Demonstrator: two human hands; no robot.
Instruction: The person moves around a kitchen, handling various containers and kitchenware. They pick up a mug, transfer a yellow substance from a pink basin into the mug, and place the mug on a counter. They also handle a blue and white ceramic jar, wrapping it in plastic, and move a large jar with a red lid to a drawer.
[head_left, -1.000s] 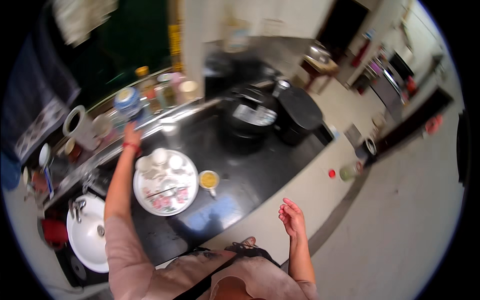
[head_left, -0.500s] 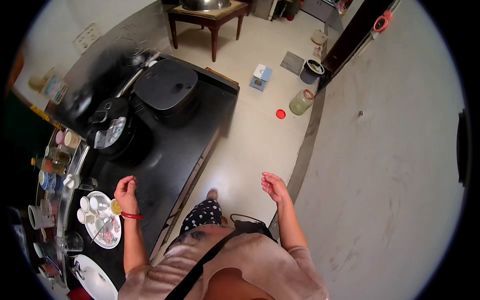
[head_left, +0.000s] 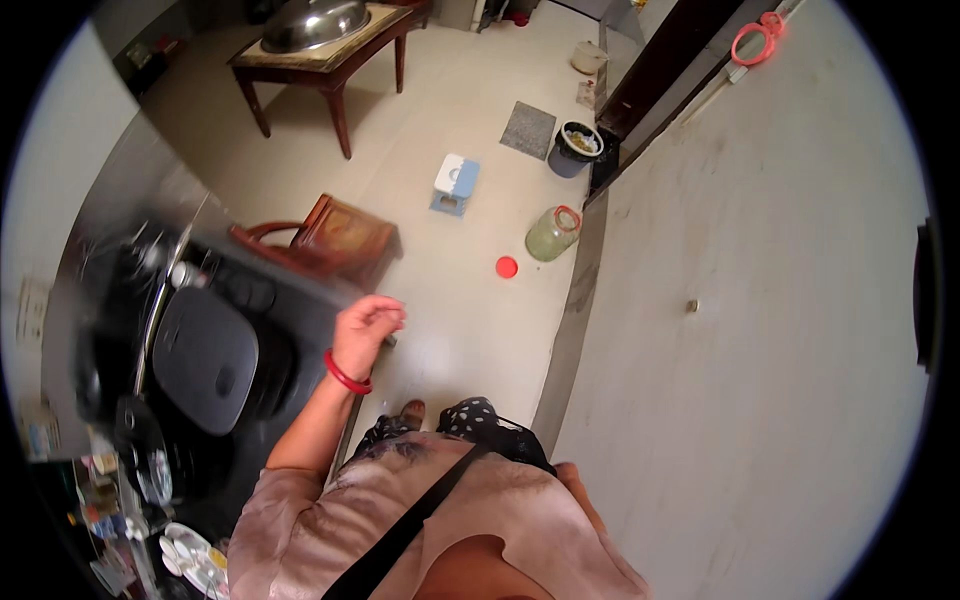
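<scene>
My left hand (head_left: 368,335), with a red bangle (head_left: 347,373) on its wrist, is raised by the edge of the black counter (head_left: 310,370). Its fingers are loosely bent and apart, with nothing in them. Of my right arm (head_left: 580,494) only a short piece shows beside my trunk; the fingers are hidden. Ahead on the floor lie a large glass jar (head_left: 550,238) with a red rim and a round red lid (head_left: 507,267). Farther off stands a small blue and white stool (head_left: 456,182). Neither hand touches these.
A wooden chair (head_left: 345,240) stands past the counter's end. Black cookers (head_left: 205,360) and a plate of cups (head_left: 195,560) are at left. A table (head_left: 340,50) bears a metal bowl (head_left: 315,22). A bin (head_left: 572,150) and grey mat (head_left: 528,130) lie ahead; a pale wall (head_left: 740,400) runs along the right.
I have moved forward along the counter, and the chair has come into view. My left hand has swung forward and right in the picture; my right hand has dropped back beside my body.
</scene>
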